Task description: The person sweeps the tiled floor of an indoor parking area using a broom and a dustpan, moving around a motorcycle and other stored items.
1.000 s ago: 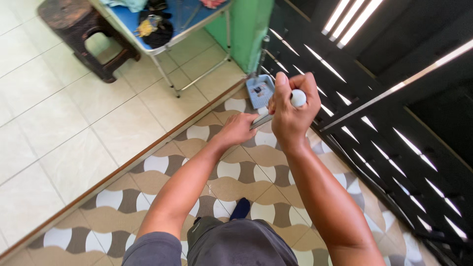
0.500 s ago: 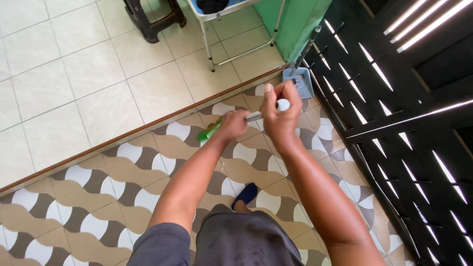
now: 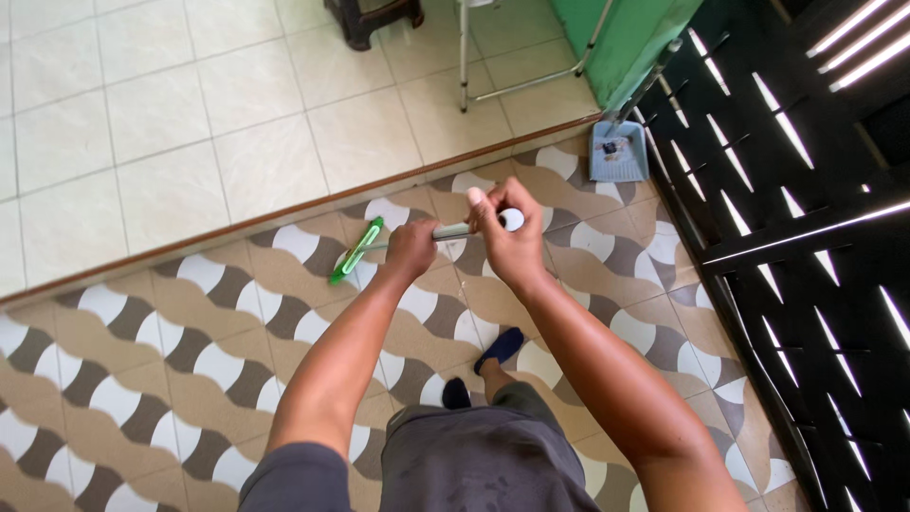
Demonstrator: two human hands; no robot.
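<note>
The right hand [image 3: 512, 248] is closed over the top of a long pale handle [image 3: 453, 230], fingers wrapped just below its rounded white end cap [image 3: 513, 219], thumb raised along the shaft. The left hand [image 3: 409, 249] is clenched round the same handle lower down, so both hands hold one tool, touching it and near each other. From the left hand the handle runs down to a green floor-tool head [image 3: 356, 250], a narrow flat bar lying on the patterned floor [image 3: 190, 370] of brown, tan and white wave tiles, near the brown strip [image 3: 237, 223] that divides this floor from the cream tiled floor [image 3: 171, 114] beyond. Judging by the grip and the head flat on the tiles, a sweeping or wiping stroke across the patterned floor is in hand; the next move seems to call for keeping both grips firm and the head pressed flat as it travels. The person's dark shoes [image 3: 500, 348] stand below the hands. Farther out, at the far right corner of the patterned floor, a pale blue dustpan [image 3: 618, 152] stands against the dark slatted gate [image 3: 806, 190], with a small label on its face, too small to make out. Beside it is a green panel [image 3: 635, 33], then the metal legs of a stand [image 3: 531, 81] and a dark stool [image 3: 374, 17].
</note>
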